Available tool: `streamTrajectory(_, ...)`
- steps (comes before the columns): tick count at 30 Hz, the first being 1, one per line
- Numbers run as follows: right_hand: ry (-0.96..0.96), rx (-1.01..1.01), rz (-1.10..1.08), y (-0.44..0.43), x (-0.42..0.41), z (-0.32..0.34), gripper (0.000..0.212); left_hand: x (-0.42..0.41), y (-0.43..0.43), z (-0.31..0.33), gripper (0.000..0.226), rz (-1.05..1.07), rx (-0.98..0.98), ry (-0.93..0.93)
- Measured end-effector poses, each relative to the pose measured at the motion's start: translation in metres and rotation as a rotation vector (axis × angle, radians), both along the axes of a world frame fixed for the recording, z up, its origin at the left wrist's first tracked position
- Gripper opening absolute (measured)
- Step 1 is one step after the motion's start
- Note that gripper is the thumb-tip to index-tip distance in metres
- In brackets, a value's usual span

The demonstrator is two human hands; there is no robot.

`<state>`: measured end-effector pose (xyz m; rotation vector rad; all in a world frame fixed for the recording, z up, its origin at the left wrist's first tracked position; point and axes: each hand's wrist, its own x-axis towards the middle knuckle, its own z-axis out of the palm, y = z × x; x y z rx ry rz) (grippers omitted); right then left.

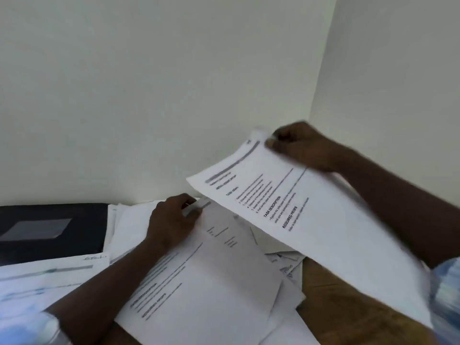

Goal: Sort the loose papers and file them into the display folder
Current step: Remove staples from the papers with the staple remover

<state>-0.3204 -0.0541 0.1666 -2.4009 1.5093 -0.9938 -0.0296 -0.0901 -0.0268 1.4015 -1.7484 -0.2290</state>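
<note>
Two tight grips: right hand [301, 148] on lifted sheet [311, 210], left hand [171, 220] on top sheet [219, 270].

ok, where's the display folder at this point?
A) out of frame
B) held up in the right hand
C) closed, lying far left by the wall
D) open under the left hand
C: the dark display folder lies closed, cover up, at the far left by the wall. The right hand holds up a printed sheet, and the left hand pinches a lower sheet.
</note>
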Motion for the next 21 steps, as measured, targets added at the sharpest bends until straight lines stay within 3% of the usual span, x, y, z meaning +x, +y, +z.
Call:
streamTrajectory(5,0.148,0.107,-0.160,-0.013,0.027,-0.106,0.036,0.011,0.001,0.014,0.007,-0.298,0.090,0.278)
streamTrajectory(9,0.065,0.159,-0.195,-0.005,0.060,-0.146,0.033,0.017,-0.006,0.009,0.018,-0.327,0.204,0.266)
streamTrajectory(13,-0.077,0.169,-0.267,0.001,0.078,-0.155,0.039,0.010,0.004,0.014,0.033,-0.475,0.322,0.359)
streamTrajectory(16,-0.242,0.245,-0.261,0.000,0.082,-0.158,0.043,0.010,0.005,0.012,0.007,-0.580,0.408,0.396)
streamTrajectory(19,-0.546,0.419,-0.169,0.000,0.078,-0.149,0.047,0.017,0.004,0.011,0.012,-0.642,0.404,0.339)
streamTrajectory(21,-0.596,0.376,-0.189,-0.004,0.065,-0.151,0.038,0.022,0.004,0.012,0.011,-0.658,0.393,0.290)
